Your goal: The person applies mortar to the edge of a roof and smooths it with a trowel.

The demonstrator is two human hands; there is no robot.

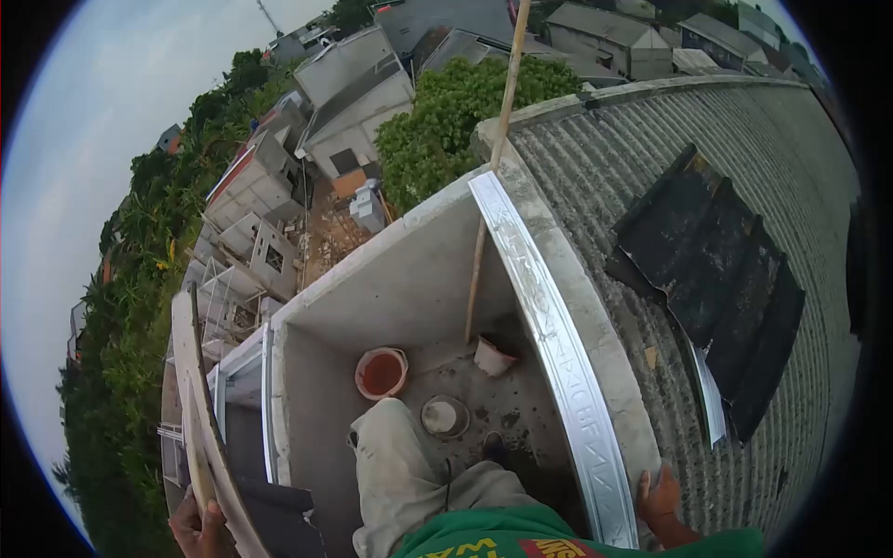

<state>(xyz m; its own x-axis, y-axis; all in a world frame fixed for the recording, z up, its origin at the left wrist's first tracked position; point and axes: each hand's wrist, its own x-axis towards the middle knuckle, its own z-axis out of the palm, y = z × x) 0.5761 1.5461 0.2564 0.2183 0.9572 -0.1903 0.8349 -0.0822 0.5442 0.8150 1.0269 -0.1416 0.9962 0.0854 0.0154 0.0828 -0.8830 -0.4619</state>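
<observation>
My left hand (200,528), at the lower left, has its fingers wrapped around the edge of a long pale board (193,400). At the lower right my right hand (659,498) rests on the top of a concrete wall (595,325), its fingers bent over the edge. Beside that hand, a silver metal strip (558,353) with raised markings lies along the inner side of the wall top. Whether my right hand touches the strip is hard to tell.
Below are a reddish bucket (381,374), a tilted bucket (494,356) and a round container (445,417). A wooden pole (493,195) leans upright at the far corner. Corrugated roofing (642,139) with a dark sheet (716,279) lies right. A deep drop is beyond the left wall.
</observation>
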